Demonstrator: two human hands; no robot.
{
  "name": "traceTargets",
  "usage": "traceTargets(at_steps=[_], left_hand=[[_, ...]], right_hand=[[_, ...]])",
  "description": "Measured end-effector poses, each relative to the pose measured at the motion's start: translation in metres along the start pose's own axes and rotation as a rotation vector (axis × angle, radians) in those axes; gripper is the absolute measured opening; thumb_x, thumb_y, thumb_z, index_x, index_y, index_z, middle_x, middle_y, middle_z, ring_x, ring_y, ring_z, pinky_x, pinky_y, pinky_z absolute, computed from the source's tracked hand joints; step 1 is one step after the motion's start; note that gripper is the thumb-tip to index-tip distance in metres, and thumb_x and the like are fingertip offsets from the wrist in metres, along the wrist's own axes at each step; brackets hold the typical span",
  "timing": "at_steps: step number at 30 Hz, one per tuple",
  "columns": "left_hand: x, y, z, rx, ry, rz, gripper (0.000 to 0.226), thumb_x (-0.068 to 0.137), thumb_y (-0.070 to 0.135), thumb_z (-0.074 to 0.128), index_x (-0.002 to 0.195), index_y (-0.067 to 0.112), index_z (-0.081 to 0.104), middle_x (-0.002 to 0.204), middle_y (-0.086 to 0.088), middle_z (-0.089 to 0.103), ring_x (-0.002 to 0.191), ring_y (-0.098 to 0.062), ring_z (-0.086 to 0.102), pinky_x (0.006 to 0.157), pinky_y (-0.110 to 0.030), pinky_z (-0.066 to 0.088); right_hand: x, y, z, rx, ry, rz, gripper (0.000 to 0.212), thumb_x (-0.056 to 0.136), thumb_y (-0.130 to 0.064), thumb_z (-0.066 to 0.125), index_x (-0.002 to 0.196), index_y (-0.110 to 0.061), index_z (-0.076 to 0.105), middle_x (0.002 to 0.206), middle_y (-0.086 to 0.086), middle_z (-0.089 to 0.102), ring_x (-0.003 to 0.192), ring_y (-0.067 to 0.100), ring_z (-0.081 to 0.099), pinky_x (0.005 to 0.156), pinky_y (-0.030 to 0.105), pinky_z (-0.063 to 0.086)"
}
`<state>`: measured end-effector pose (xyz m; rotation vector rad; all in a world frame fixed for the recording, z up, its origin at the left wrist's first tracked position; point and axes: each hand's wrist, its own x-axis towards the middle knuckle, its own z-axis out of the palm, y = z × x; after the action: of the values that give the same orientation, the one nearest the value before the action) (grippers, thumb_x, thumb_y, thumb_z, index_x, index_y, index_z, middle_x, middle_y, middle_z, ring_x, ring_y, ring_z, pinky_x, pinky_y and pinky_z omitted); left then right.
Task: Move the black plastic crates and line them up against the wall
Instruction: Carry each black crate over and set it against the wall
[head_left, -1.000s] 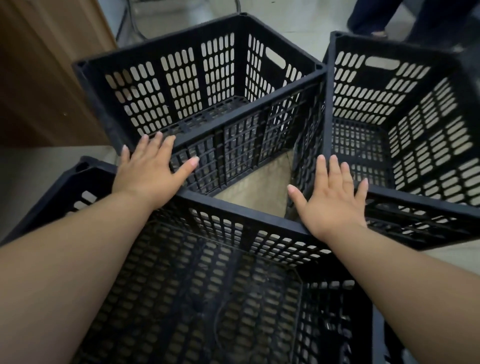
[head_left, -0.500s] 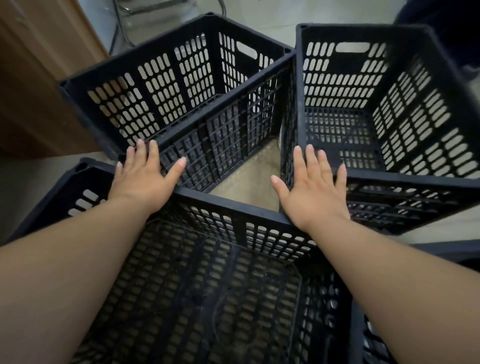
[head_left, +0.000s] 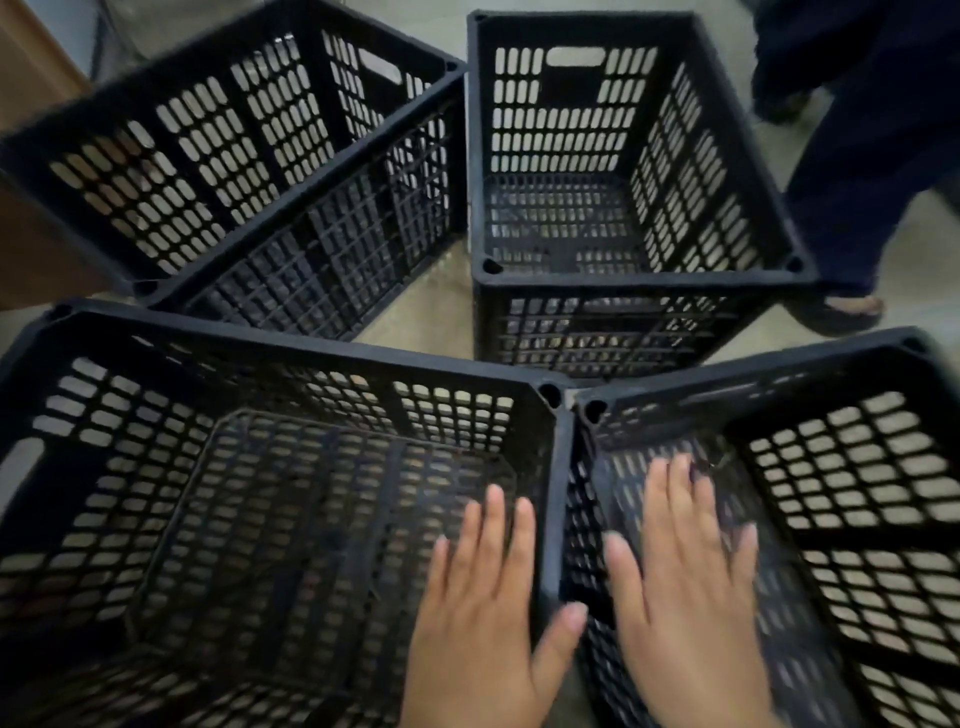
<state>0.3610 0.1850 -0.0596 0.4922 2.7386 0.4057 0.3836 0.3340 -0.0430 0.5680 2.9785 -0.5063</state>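
Near crates' (head_left: 555, 467) rims touching; floor gap (head_left: 431, 312) beyond

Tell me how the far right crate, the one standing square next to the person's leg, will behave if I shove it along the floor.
The far right crate looks empty with slotted walls, so it is probably light for its size. Its ribbed walls and thick rim suggest it stays stiff. It sits flat on smooth floor, so it should slide rather than roll, though a high push might tip it.
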Motion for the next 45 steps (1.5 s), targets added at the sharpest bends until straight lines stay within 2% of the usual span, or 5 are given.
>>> traceTargets(at_steps=[3,10,19,30,45], left_hand=[[-0.009,0.017,0.014,-0.031,0.035,0.017,0.069,0.092,0.062,0.011,0.148,0.021,0.012,0.158,0.004,0.006,0.144,-0.011,0.001,0.111,-0.03,0.001],[-0.012,0.02,0.025,0.042,0.157,0.012,0.065,0.094,0.058,0.006,0.149,0.024,0.006,0.157,0.007,-0.013,0.138,-0.019,0.017,0.11,-0.031,-0.002],[-0.006,0.021,0.024,0.085,0.161,0.024,0.067,0.095,0.055,0.007,0.148,0.016,0.013,0.15,-0.007,0.023,0.14,-0.021,0.011,0.11,-0.03,-0.001],[-0.007,0.018,0.029,0.089,0.214,0.033,0.063,0.094,0.055,0.003,0.149,0.024,0.005,0.157,0.007,-0.013,0.143,-0.009,-0.014,0.111,-0.032,-0.004],[-0.019,0.019,0.023,0.124,0.163,-0.046,0.063,0.096,0.053,0.008,0.143,0.016,0.028,0.146,-0.002,0.032,0.14,-0.019,0.011,0.109,-0.033,0.003]], right_hand=[[-0.031,0.021,0.015,-0.042,-0.022,0.024,0.058,0.097,-0.05,0.007,0.149,-0.025,0.003,0.156,-0.017,-0.009,0.138,0.014,0.017,0.111,0.035,-0.002],[-0.035,0.02,0.019,-0.036,-0.014,0.108,0.057,0.097,-0.05,0.008,0.149,-0.027,0.003,0.151,-0.007,0.023,0.141,0.003,-0.013,0.112,0.036,-0.004],[-0.011,0.002,0.005,0.104,-0.125,0.2,0.061,0.069,-0.062,-0.028,0.125,-0.041,-0.041,0.133,-0.023,-0.044,0.124,0.0,-0.044,0.102,0.032,-0.034],[0.056,-0.025,0.011,0.159,-0.086,0.164,0.057,0.095,-0.05,0.006,0.142,-0.033,-0.021,0.141,-0.015,-0.034,0.127,0.001,-0.035,0.111,0.04,-0.023],[0.056,-0.027,0.008,0.04,-0.034,0.124,0.061,0.095,-0.052,0.008,0.144,-0.029,-0.02,0.14,-0.012,-0.035,0.127,0.001,-0.035,0.108,0.039,-0.027]])
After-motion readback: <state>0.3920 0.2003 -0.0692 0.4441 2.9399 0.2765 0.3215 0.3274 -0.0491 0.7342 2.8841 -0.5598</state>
